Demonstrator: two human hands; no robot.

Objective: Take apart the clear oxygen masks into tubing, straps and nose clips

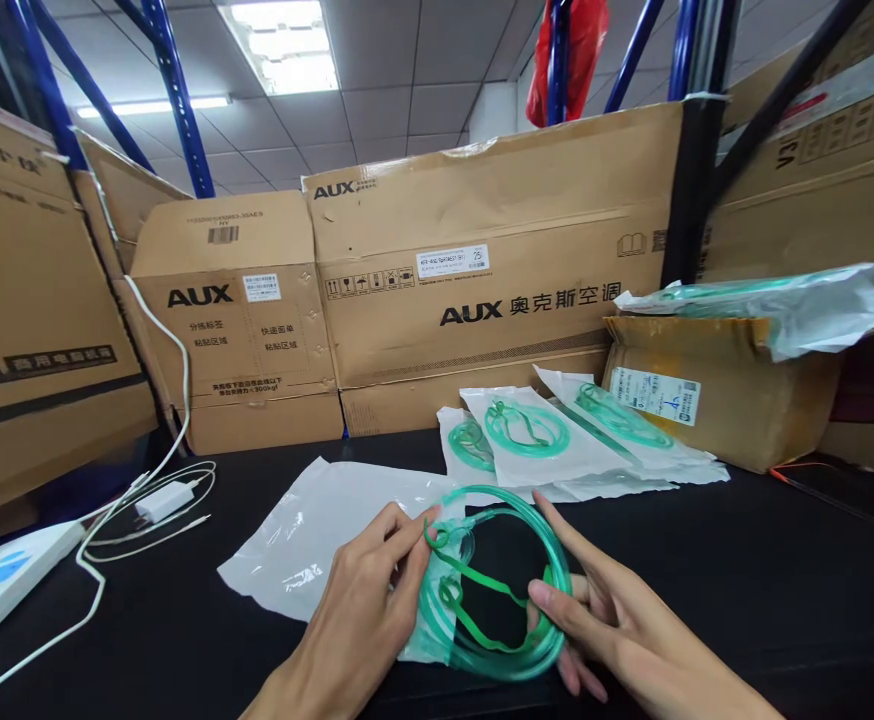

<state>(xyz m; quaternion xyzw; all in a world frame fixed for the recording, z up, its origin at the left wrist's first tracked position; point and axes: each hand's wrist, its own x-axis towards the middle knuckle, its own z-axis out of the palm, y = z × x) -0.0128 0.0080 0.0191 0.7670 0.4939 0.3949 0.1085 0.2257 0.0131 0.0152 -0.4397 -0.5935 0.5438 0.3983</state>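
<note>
A coil of clear green tubing with a green elastic strap is held between both hands, just above the black table. It looks like an oxygen mask set, part of it lying over a white plastic pouch. At the coil's left side, my left hand pinches its edge near the strap, fingers closed. My right hand grips the right side of the coil, thumb in front and some fingers behind it, index finger stretched along the outside. The lower left of the coil is partly hidden by my left hand.
Several pouched green tubing sets lie behind the hands. Another pouch rests on a small carton at right. Large cardboard boxes line the back. A power strip, white charger and cable sit at left.
</note>
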